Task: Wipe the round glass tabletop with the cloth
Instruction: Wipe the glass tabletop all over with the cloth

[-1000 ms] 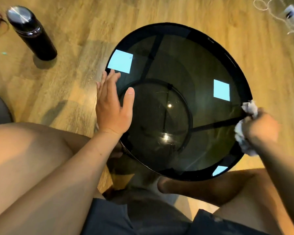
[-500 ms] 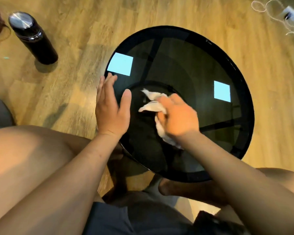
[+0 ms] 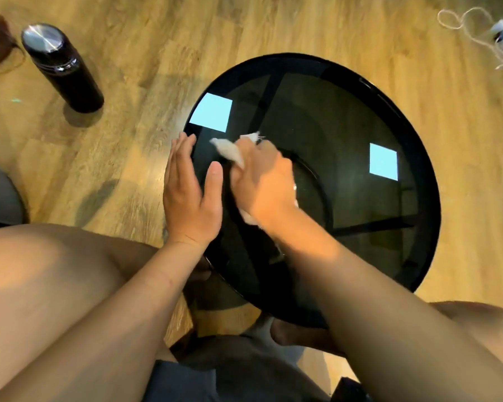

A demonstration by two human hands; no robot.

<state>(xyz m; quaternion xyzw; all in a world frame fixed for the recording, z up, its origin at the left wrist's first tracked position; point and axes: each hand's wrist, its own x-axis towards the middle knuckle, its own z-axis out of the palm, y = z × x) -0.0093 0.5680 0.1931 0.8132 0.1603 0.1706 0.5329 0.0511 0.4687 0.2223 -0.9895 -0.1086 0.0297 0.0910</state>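
1. Wooden floor spreads under a low round glass tabletop, dark and tinted, seen from above between the seated person's bare knees.
2. On the left part of that glass, the right hand clutches a crumpled white cloth. Its fingers are curled over the cloth, knuckles up. The cloth pokes out beyond the fingers on the far side and under the heel of the palm, and is pressed down on the glass.
3. Its forearm reaches in from the near right and crosses the near part of the glass on a diagonal.
4. Just beside it, the left hand lies flat on the left rim. Its fingers are straight and together and point away, and the thumb is spread onto the glass. It grasps nothing and seems only to steady the table.
5. A wiping stroke looks to be in hand on the left side. The next move likely calls for steady pressure and a sweep toward the far and right glass. The left hand would have to shift so the patch beneath it gets wiped. Which parts are already clean cannot be told.
6. Farther out, a black flask stands on the floor at the far left, well apart from the table. A white cable lies at the far right.
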